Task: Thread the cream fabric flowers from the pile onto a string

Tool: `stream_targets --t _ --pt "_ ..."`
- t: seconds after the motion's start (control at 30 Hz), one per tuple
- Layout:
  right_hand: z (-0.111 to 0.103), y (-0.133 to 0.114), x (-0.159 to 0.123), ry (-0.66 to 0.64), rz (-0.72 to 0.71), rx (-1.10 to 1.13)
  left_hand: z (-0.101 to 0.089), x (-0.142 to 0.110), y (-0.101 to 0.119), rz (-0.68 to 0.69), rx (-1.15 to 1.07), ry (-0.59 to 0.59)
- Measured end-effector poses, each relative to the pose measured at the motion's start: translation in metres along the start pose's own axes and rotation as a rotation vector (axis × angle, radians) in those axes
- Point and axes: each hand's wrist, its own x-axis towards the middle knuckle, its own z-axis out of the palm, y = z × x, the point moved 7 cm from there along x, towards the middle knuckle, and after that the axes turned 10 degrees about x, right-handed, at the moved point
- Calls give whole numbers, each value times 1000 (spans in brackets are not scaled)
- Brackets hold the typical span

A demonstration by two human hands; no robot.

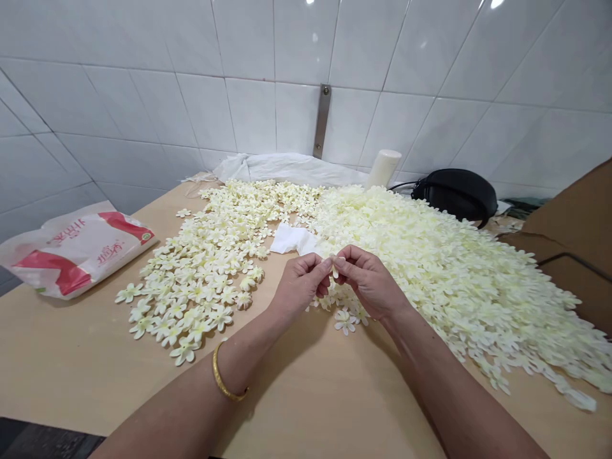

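Observation:
My left hand (303,279) and my right hand (367,280) meet fingertip to fingertip over the middle of the table. Both pinch one small pale-yellow artificial flower (335,270), mostly hidden by the fingers. Just below them, a loose flower (345,320) lies on the tabletop. To the left spreads a pile of cream five-petalled flowers (205,268). A larger, denser heap of pale flowers (444,274) reaches from behind my right hand far to the right. A crumpled white tissue (292,238) lies between the piles, behind my left hand.
On the wooden table (306,395), a red-and-white plastic packet (81,248) lies at the left. Behind the heaps are a white cylinder (384,168), a black rounded case (454,194) and white cloth (287,167). Brown cardboard (574,236) stands at the right, near the tiled wall (248,44).

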Motion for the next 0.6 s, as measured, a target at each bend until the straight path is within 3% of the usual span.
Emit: stream_targets --t 0.17,0.3,0.43,0.6 --pt "-1 -11 -4 103 -127 -430 3 -1 2 7 -45 -19" --pt "-1 -18 -6 160 -228 -633 5 -3 4 20 -19 -16" --pt "-3 -14 -5 161 -197 -562 3 -2 1 19 -52 -5" --pt "-8 -14 -4 190 -192 -440 0 2 -11 -79 -151 30"
